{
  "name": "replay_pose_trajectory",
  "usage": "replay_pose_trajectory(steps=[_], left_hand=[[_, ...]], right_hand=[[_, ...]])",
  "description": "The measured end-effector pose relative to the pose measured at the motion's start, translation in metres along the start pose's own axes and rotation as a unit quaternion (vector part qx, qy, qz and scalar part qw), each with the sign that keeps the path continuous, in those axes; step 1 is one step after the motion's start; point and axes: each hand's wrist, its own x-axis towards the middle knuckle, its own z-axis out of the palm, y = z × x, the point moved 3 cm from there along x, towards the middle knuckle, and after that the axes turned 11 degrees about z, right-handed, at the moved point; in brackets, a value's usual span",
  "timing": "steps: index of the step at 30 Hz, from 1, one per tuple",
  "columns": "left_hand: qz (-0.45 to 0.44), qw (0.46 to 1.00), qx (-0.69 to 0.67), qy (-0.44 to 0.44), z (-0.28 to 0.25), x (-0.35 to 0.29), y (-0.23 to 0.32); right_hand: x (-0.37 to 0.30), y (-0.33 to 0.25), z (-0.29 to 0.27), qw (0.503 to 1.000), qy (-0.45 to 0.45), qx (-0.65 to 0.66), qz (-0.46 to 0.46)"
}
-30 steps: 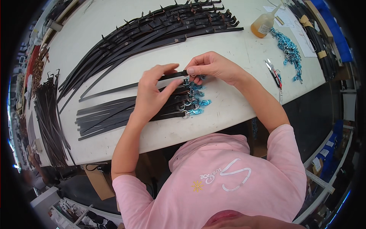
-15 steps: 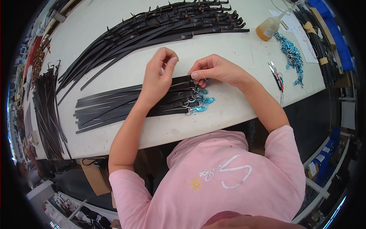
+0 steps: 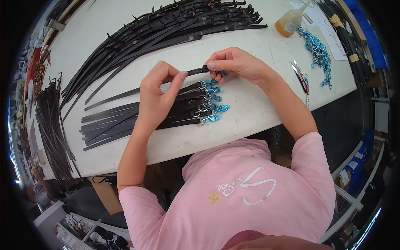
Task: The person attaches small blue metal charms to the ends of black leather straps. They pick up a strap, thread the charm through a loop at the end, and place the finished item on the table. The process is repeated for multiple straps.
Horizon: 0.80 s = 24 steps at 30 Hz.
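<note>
A long black strap is stretched between my two hands above the table. My left hand pinches it between thumb and fingers, and its thin tail slants away to the left. The strap's other end is in my right hand, closed with the thumb on top. Blue-wrapped metal hardware peeks out under those fingers; its exact kind is partly hidden. Just nearer to me lies a row of black straps, side by side, with metal rings and blue-wrapped clasps at their right ends.
A large pile of black straps covers the back of the white table. Another bundle of straps hangs over its left side. To the right are thread snips, blue-wrapped clasps and a bottle of amber liquid.
My left hand, raised and apart from the strap before, has come down leftward and now pinches it. My right hand has moved slightly away from me, bringing the strap's end off the row.
</note>
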Motion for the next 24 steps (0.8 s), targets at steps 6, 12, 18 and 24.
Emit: replay_pose_trajectory(steps=[6,12,18,24], left_hand=[[-0.042,0.996,-0.079,-0.030,0.018,0.012,-0.014],[-0.130,0.977,-0.167,-0.033,0.025,0.021,-0.048],[-0.006,0.996,-0.077,-0.043,0.021,0.008,-0.011],[0.006,0.998,0.019,-0.055,0.022,0.005,-0.013]], right_hand=[[-0.002,0.002,0.005,1.000,-0.006,-0.022,0.015],[0.000,0.003,0.009,0.999,-0.021,-0.024,0.031],[-0.001,0.003,0.001,1.000,0.005,-0.015,0.024],[-0.002,0.001,0.011,1.000,0.005,-0.019,0.021]])
